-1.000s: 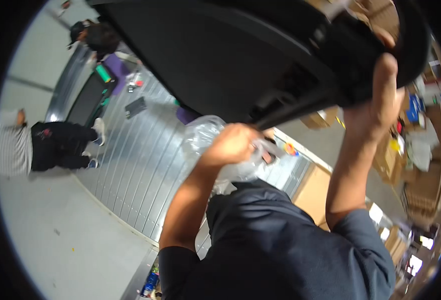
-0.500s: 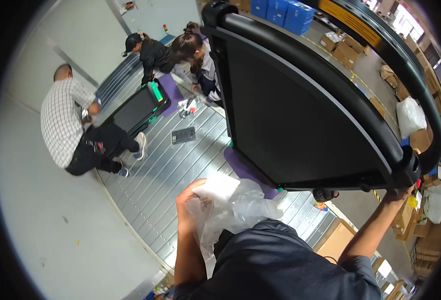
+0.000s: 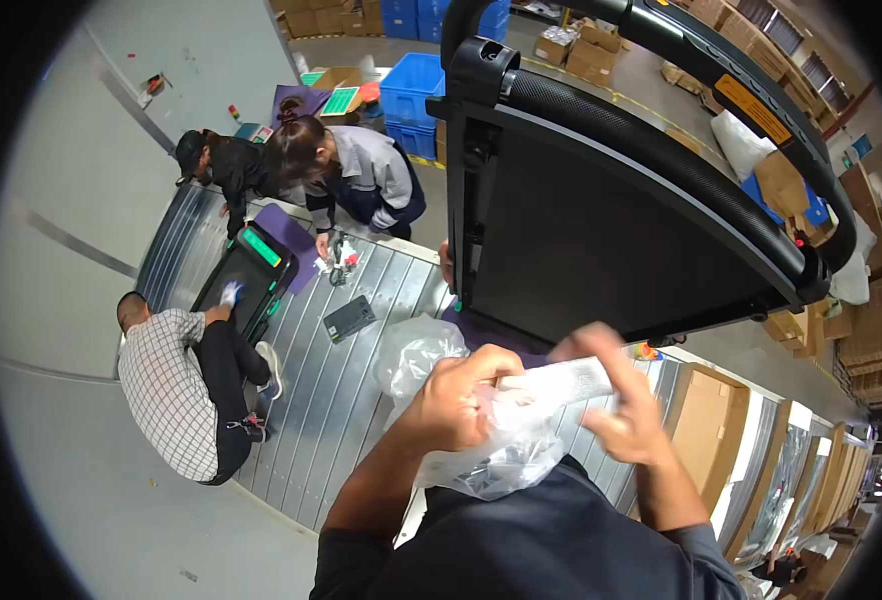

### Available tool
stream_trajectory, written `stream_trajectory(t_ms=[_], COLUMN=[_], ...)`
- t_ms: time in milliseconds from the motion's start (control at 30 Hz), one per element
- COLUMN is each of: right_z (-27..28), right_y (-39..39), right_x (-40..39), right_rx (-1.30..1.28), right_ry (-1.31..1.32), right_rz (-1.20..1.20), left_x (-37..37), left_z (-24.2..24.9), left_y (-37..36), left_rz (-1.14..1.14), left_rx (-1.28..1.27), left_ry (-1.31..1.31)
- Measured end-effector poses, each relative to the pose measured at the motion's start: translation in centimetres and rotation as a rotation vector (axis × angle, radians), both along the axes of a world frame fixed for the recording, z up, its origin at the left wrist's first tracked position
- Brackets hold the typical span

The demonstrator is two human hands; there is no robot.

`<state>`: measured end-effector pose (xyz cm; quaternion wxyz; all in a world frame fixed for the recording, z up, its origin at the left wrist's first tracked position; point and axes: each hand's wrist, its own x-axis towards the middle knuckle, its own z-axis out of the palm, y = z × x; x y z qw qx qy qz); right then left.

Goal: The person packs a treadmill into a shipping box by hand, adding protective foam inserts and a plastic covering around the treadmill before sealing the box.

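Observation:
My left hand [image 3: 458, 398] grips a crumpled clear plastic bag [image 3: 481, 455] close to my chest. A flat white paper packet [image 3: 559, 381] sticks out of the bag's top. My right hand [image 3: 623, 408] pinches the right end of that packet, fingers spread. Just beyond both hands a large black treadmill [image 3: 611, 230] stands tilted up, with its handrail [image 3: 761, 110] arching above; neither hand touches it.
A metal slatted conveyor platform [image 3: 351, 400] runs below. On it lie a second, flat treadmill [image 3: 246, 280] and a small dark tablet [image 3: 349, 318]. A person in a checked shirt [image 3: 171, 390] crouches at left; two more people [image 3: 351, 180] bend over at the back. Blue crates [image 3: 411, 100] and cardboard boxes stand behind.
My right hand let go of the upright treadmill's frame and came down onto the white packet. My left hand stayed on the bag. The view swung down and left.

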<state>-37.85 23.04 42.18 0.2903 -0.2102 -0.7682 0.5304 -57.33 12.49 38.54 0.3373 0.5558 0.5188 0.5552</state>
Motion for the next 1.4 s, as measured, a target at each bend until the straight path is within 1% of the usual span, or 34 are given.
stream_trajectory(t_ms=[67, 100, 133, 167, 200, 300, 333, 367, 400, 433, 467, 500, 533, 567, 633, 667, 733, 767, 800, 833, 867, 900, 933, 967, 1000, 1033, 1100, 1133, 1167, 1200, 1233, 1300, 1367, 1400], right_z=[-0.4, -0.2, -2.5, -2.6, -2.5, -3.4, -3.5, -4.5, -4.3, -4.1, -3.9, -3.5, -3.4, -2.7, -1.6, -1.8, -1.7, -1.5, -1.9, -1.9, -1.4, -0.7, -0.2, 0.2, 0.3, 0.8, 1.6, 1.8, 1.3, 0.9, -0.2, -1.9, -4.2, -4.1], right_y=[-1.4, -1.4, -1.2, -1.5, -1.4, -0.4, 0.2, 1.3, 2.6, 4.0, 5.5, 6.4, 7.0, 6.8, 6.3, 6.5, 6.5, 6.6, 7.0, 7.0, 7.1, 7.3, 7.3, 7.2, 7.2, 6.9, 7.1, 6.7, 7.0, 7.2, 7.9, 10.5, 13.7, 14.6], right_x=[-1.3, -1.7, -1.4, -2.1, -2.9, -5.0, -5.5, -5.6, -6.4, -7.2, -7.7, -8.4, -9.0, -9.9, -11.4, -11.4, -10.5, -9.8, -8.8, -7.8, -6.8, -5.9, -4.4, -2.5, 0.1, 2.8, 10.1, 13.8, 17.0, 20.1, 22.9, 25.8, 26.8, 26.2], right_rx=[-0.256, -0.158, -0.065, 0.024, 0.051, 0.078, -0.095, -0.205, -0.215, -0.223, -0.164, -0.099, -0.128, -0.112, -0.090, -0.040, -0.075, -0.094, 0.071, -0.007, 0.006, 0.019, 0.043, 0.075, 0.202, 0.233, 0.459, 0.439, 0.453, 0.459, 0.499, 0.370, 0.282, 0.243], right_ry=[-0.190, -0.215, -0.216, -0.226, -0.297, -0.299, -0.336, -0.244, -0.116, 0.017, 0.069, 0.116, 0.151, 0.121, 0.066, 0.110, 0.124, 0.136, 0.137, 0.265, 0.322, 0.380, 0.425, 0.469, 0.507, 0.585, 0.678, 0.691, 0.708, 0.724, 0.734, 0.626, 0.557, 0.466], right_rz=[0.073, 0.087, 0.105, 0.109, 0.172, 0.250, 0.226, 0.108, 0.045, -0.029, -0.103, -0.181, -0.214, -0.256, -0.322, -0.365, -0.547, -0.634, -0.669, -0.656, -0.679, -0.704, -0.779, -0.863, -0.941, -1.121, -1.362, -1.570, -1.706, -1.844, -1.912, -1.905, -1.732, -1.650], left_x=[-0.8, -0.9, -0.3, -1.0, -1.1, -2.8, -4.4, -5.9, -8.7, -11.3, -13.8, -13.9, -16.4, -18.6, -20.0, -19.7, -18.9, -18.3, -17.8, -17.4, -16.8, -16.7, -16.6, -16.4, -16.6, -16.9, -16.6, -17.0, -17.5, -16.8, -20.8, -21.2, -20.6, -20.0], left_z=[0.9, 1.2, -0.8, -0.7, 1.0, 0.1, -0.1, -1.3, -2.2, -2.6, -2.3, -1.5, -2.8, -3.8, -1.9, -0.8, 0.0, 0.8, 1.6, 2.1, 2.1, 2.2, 2.3, 2.5, 2.9, 2.4, 3.4, 3.2, 2.2, 1.6, -0.8, -2.7, -2.5, -1.9], left_y=[-0.8, -1.1, -1.2, -1.5, -2.0, -2.2, -2.2, -1.6, -1.5, -1.0, 0.0, 1.8, 3.2, 4.7, 8.7, 11.0, 14.9, 16.0, 16.6, 17.0, 17.4, 17.4, 17.5, 17.6, 17.2, 17.2, 17.5, 16.9, 17.0, 17.0, 16.0, 16.4, 16.6, 16.6], left_rz=[-0.012, 0.013, 0.040, 0.050, 0.108, -0.073, -0.066, -0.055, 0.091, 0.256, 0.374, 0.618, 0.621, 0.654, 0.723, 0.697, 0.620, 0.592, 0.521, 0.450, 0.374, 0.291, 0.271, 0.241, 0.227, 0.205, 0.130, 0.141, 0.172, 0.254, 0.086, 0.114, 0.194, 0.229], left_rx=[-0.014, -0.009, -0.012, -0.017, 0.006, -0.216, -0.215, -0.215, -0.108, -0.056, 0.002, -0.118, -0.078, 0.003, 0.133, 0.228, 0.384, 0.408, 0.387, 0.365, 0.347, 0.329, 0.327, 0.328, 0.214, 0.160, 0.241, 0.032, 0.100, 0.088, 0.143, 0.277, 0.296, 0.295], left_ry=[0.070, 0.186, 0.326, 0.453, 0.639, 0.844, 0.725, 0.613, 0.551, 0.580, 0.613, -0.021, -0.301, -0.305, 0.111, 0.087, 0.080, 0.120, 0.090, 0.060, -0.026, -0.052, -0.054, -0.059, -0.094, -0.094, 0.170, 0.078, 0.156, 0.028, 0.232, 0.043, 0.010, 0.012])
